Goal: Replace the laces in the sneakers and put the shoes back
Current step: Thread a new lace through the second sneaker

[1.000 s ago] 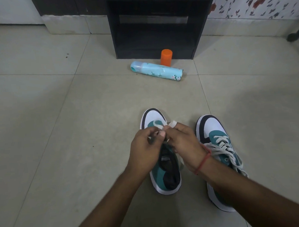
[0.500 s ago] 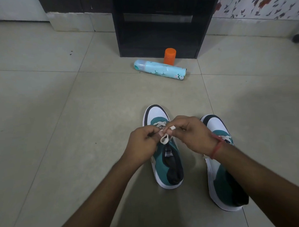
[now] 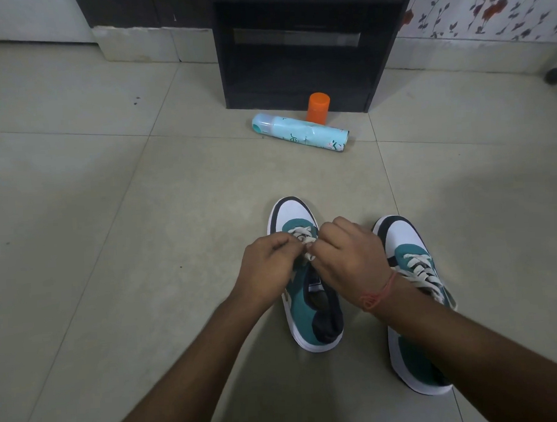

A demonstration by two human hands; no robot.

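Two white, teal and black sneakers stand side by side on the tiled floor. Over the left sneaker [image 3: 310,305] both hands meet at its eyelets. My left hand [image 3: 267,268] and my right hand [image 3: 349,255] each pinch the white lace [image 3: 300,237], which shows crossed near the toe; the rest of it is hidden under my fingers. The right sneaker [image 3: 412,300] is laced with a white lace and lies partly under my right forearm, which wears a red thread at the wrist.
A light-blue spray can [image 3: 299,132] lies on its side ahead, with an orange cap [image 3: 318,107] standing behind it. A black open shelf unit [image 3: 299,50] stands against the far wall. Bare tiles stretch to the left.
My hands have moved down closer to the left sneaker's eyelets, and the loop of lace held up between them has been drawn in flat against the shoe.
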